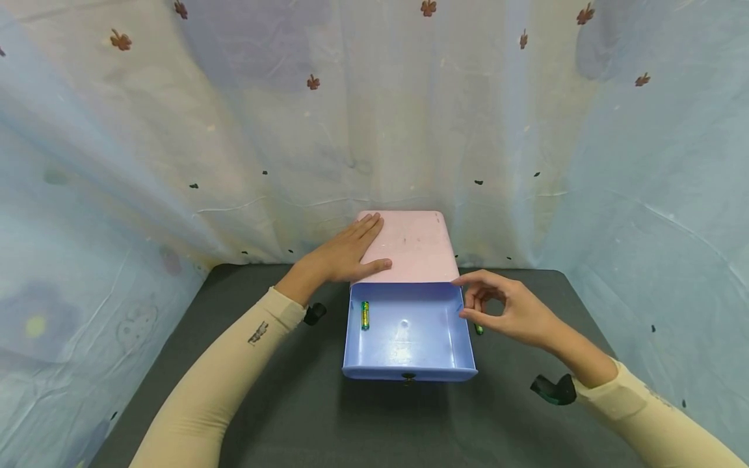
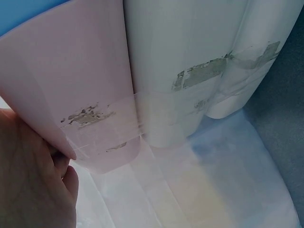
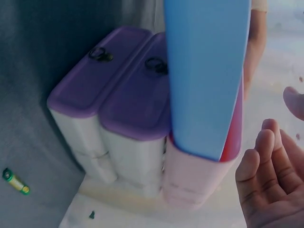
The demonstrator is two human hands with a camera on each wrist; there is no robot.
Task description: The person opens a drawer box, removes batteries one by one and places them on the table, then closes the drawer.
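A pink drawer unit (image 1: 409,244) has its light blue drawer (image 1: 404,341) pulled out. My left hand (image 1: 349,250) rests on the unit's top at the left, fingers spread; in the left wrist view, this hand (image 2: 38,175) lies against the pink casing (image 2: 90,85). A green battery (image 1: 365,316) lies inside the drawer near its left wall. My right hand (image 1: 512,309) hovers by the drawer's right edge, thumb and forefinger apart, holding nothing. Another green battery (image 3: 16,181) lies on the table, mostly hidden behind that hand in the head view.
Below the blue drawer, the right wrist view shows two closed drawers with purple fronts (image 3: 137,99) and metal ring pulls (image 3: 100,54). The dark table (image 1: 281,403) reaches back to a patterned curtain (image 1: 404,130) behind the unit.
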